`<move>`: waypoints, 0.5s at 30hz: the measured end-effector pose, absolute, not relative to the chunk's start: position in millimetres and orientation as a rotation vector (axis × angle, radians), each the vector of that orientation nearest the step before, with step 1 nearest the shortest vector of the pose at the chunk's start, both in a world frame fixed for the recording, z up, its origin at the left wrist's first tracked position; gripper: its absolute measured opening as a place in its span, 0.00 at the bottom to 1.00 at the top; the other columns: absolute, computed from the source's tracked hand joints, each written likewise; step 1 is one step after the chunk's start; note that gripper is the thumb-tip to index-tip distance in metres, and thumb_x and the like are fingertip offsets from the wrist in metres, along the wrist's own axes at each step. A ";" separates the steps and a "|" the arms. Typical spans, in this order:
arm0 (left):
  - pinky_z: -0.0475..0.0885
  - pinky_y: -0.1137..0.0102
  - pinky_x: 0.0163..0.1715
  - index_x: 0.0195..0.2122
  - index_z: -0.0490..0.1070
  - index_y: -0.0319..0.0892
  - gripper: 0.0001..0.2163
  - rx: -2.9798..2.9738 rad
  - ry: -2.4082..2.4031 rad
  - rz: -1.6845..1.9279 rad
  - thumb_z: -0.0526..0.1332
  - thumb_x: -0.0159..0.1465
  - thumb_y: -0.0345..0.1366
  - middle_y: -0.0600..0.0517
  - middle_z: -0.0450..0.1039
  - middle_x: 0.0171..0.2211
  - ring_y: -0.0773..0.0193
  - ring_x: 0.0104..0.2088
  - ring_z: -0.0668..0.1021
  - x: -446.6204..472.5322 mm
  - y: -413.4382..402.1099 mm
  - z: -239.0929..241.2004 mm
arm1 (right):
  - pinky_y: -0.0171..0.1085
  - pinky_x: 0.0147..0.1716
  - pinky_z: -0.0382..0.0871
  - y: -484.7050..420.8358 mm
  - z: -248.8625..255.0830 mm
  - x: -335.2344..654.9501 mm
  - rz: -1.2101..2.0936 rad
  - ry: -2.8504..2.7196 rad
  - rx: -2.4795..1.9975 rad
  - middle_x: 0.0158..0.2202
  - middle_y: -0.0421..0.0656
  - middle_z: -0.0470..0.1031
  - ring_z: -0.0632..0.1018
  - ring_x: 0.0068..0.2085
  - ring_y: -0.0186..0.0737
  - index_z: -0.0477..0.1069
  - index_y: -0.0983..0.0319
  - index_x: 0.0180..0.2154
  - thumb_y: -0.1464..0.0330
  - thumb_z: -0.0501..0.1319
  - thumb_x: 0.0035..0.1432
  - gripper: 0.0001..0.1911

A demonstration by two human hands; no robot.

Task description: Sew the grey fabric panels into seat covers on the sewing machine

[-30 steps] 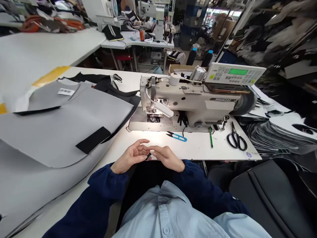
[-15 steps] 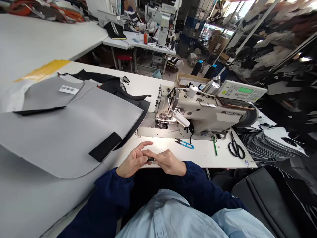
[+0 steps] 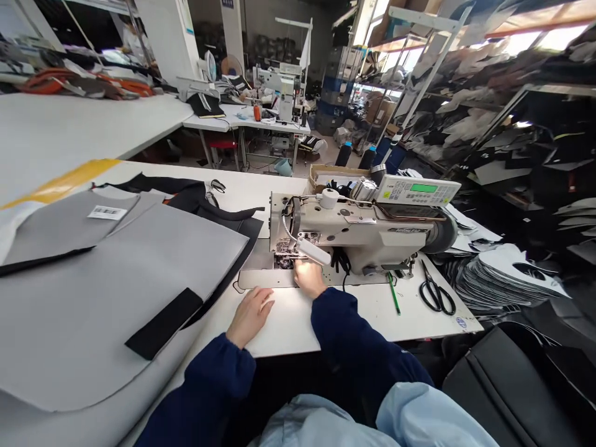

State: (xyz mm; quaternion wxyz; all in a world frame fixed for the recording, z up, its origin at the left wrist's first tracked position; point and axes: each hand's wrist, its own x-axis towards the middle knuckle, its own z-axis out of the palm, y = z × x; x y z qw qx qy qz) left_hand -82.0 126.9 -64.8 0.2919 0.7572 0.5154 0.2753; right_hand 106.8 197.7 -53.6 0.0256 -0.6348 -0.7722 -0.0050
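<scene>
Here, at the far left, a large grey sheet [image 3: 116, 273] lies spread over the white table [image 3: 288, 323], with a second grey piece carrying a barcode label [image 3: 107, 212] behind it. A black strip [image 3: 164, 323] sits on the sheet's near edge, and black fabric [image 3: 195, 197] shows past its far side.

The left hand [image 3: 251, 315] rests on the bare table just right of the sheet's curved edge. Its palm is down and its fingers are loose and released, holding nothing.

A little further right, the right hand [image 3: 307, 277] reaches forward to the sewing machine [image 3: 363, 233], its fingertips at the needle area [image 3: 285, 259] under the machine's head. The fingers are tucked beneath the small white lamp [image 3: 314, 251], so I cannot tell whether they are gripping anything or only touching the bed. The two hands are near each other but apart, and both sleeves are dark blue.

On top of the machine stands a white thread spool [image 3: 329, 198], and beside it is a control panel [image 3: 416, 190] with a lit green display. A cardboard box [image 3: 333, 174] stands behind the machine.

In front of the machine's right end lies a green pen [image 3: 393, 293] and then black scissors [image 3: 436, 294], both flat on the table. Beyond the table's right edge a stack of cut pieces [image 3: 503, 279] fans out, with a black seat [image 3: 521, 385] nearer.
</scene>
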 end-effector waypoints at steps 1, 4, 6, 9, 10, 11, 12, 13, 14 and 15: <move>0.67 0.63 0.43 0.41 0.68 0.40 0.11 2.124 1.425 0.714 0.49 0.62 0.34 0.47 0.68 0.36 0.59 0.38 0.71 -76.3 134.8 -66.5 | 0.37 0.34 0.64 203.9 -57.7 104.2 -0.016 -2.409 -1.951 0.30 0.54 0.74 0.75 0.35 0.47 0.69 0.72 0.41 0.77 0.52 0.53 0.13; 0.66 0.62 0.44 0.48 0.66 0.37 0.15 2.332 1.577 0.571 0.49 0.63 0.33 0.45 0.68 0.38 0.56 0.41 0.70 -61.7 155.6 -65.5 | 0.39 0.39 0.63 212.9 -65.4 98.3 -0.013 -2.467 -1.897 0.32 0.53 0.74 0.74 0.39 0.48 0.70 0.70 0.38 0.78 0.52 0.52 0.12; 0.66 0.63 0.43 0.54 0.62 0.37 0.18 2.400 1.668 0.417 0.48 0.64 0.34 0.44 0.68 0.40 0.55 0.42 0.71 -53.5 165.9 -61.2 | 0.40 0.42 0.63 214.2 -66.9 98.0 -0.008 -2.498 -1.854 0.34 0.52 0.75 0.74 0.40 0.47 0.70 0.70 0.39 0.78 0.52 0.52 0.13; 0.67 0.64 0.36 0.60 0.56 0.41 0.21 2.443 1.791 0.178 0.48 0.65 0.38 0.44 0.67 0.41 0.54 0.39 0.74 -42.0 176.5 -53.7 | 0.39 0.44 0.62 214.4 -66.2 100.4 0.006 -2.536 -1.794 0.35 0.50 0.75 0.73 0.41 0.45 0.69 0.69 0.42 0.79 0.51 0.54 0.14; 0.67 0.65 0.34 0.60 0.56 0.42 0.21 2.449 1.822 0.115 0.47 0.65 0.39 0.43 0.67 0.42 0.54 0.38 0.74 -38.6 179.0 -51.6 | 0.38 0.44 0.62 214.3 -65.4 101.3 0.012 -2.546 -1.777 0.36 0.50 0.74 0.73 0.41 0.44 0.69 0.69 0.42 0.79 0.50 0.55 0.14; 0.67 0.65 0.32 0.60 0.56 0.42 0.21 2.453 1.843 0.067 0.46 0.66 0.40 0.43 0.67 0.42 0.54 0.38 0.74 -35.5 181.2 -50.0 | 0.38 0.44 0.62 214.2 -64.4 102.1 0.018 -2.557 -1.761 0.37 0.51 0.74 0.73 0.42 0.44 0.69 0.70 0.43 0.79 0.50 0.56 0.15; 0.67 0.66 0.31 0.59 0.57 0.43 0.21 2.457 1.856 0.032 0.46 0.66 0.40 0.43 0.67 0.43 0.54 0.38 0.75 -32.9 183.0 -48.8 | 0.38 0.44 0.62 213.9 -63.2 103.0 0.024 -2.567 -1.744 0.38 0.51 0.74 0.73 0.42 0.44 0.68 0.70 0.44 0.79 0.49 0.56 0.15; 0.67 0.66 0.31 0.59 0.58 0.43 0.21 2.464 1.859 0.009 0.45 0.66 0.40 0.43 0.67 0.43 0.54 0.38 0.75 -30.9 184.4 -48.0 | 0.38 0.44 0.62 213.5 -62.0 104.0 0.031 -2.580 -1.724 0.38 0.52 0.74 0.73 0.43 0.45 0.68 0.70 0.44 0.80 0.49 0.56 0.15; 0.66 0.66 0.31 0.58 0.58 0.44 0.20 2.473 1.852 -0.006 0.44 0.66 0.40 0.43 0.67 0.43 0.55 0.39 0.75 -29.4 185.6 -47.5 | 0.39 0.45 0.63 212.9 -60.7 105.3 0.039 -2.592 -1.703 0.39 0.52 0.74 0.72 0.44 0.46 0.68 0.70 0.44 0.80 0.49 0.56 0.16; 0.66 0.66 0.32 0.58 0.59 0.44 0.20 2.485 1.840 -0.016 0.43 0.67 0.40 0.43 0.67 0.43 0.55 0.39 0.74 -28.3 186.7 -47.2 | 0.39 0.45 0.63 212.1 -59.5 107.0 0.048 -2.605 -1.682 0.40 0.52 0.73 0.72 0.44 0.46 0.68 0.70 0.44 0.80 0.50 0.56 0.16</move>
